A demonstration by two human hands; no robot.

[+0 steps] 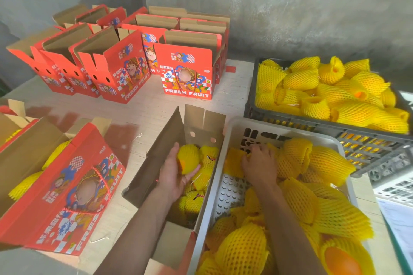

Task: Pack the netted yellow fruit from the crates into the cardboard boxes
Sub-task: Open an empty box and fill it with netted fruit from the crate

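white crate (pixel 230 131), left hand (pixel 176 174) holding netted fruit (pixel 188 158)

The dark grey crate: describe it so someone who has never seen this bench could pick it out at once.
Start at the white crate where the right hand reaches in. Directly behind it, toward the concrete wall, sits the dark grey crate. Both hold netted yellow fruit, but this one is dark and heaped full, with no hand in it.
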